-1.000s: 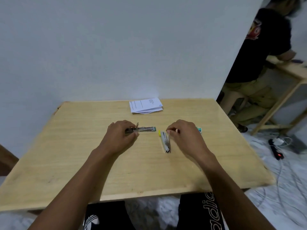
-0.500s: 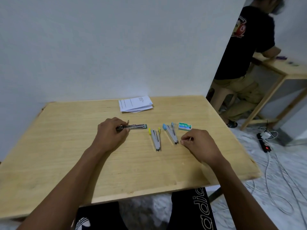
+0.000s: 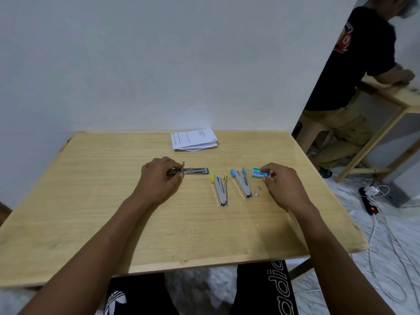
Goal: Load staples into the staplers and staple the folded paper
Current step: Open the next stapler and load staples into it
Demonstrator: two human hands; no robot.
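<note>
Green stapler: the green-tipped stapler [image 3: 192, 171] lies on its side near the middle of the surface, its green end toward the right edge; the metal end is under the left hand.
Left hand: the left hand [image 3: 160, 178] grips the metal end of the green stapler, fingers curled round it, thumb on the near side.
Yellow stapler: the yellow-tipped stapler [image 3: 220, 188] lies just right of the green one, opened in a narrow V, yellow tips toward the far edge, hinge toward the near edge.
Blue stapler: the blue-tipped stapler [image 3: 241, 181] lies just right of the yellow one, also opened, hinge pointing to the near right.
Staple box: a green box of staples [image 3: 258, 172] sits beside the blue tips, toward the right edge.
Right hand: the right hand [image 3: 283, 184] has its fingertips on the box's right end, fingers bent and close together; whether it grips the box I cannot tell.
Loose staples: two small metal pieces [image 3: 258, 191] lie between the blue stapler's hinge and the right hand.
Folded paper: the folded paper [image 3: 193, 139] rests at the far edge, well apart from the staplers.
Surface: light wood [image 3: 91, 212], set against a white wall [image 3: 147, 64].
Beyond: a second person [image 3: 354, 76] in a black shirt leans on another wooden table [image 3: 400, 96]; a power strip [image 3: 369, 203] and cables lie on the floor.
</note>
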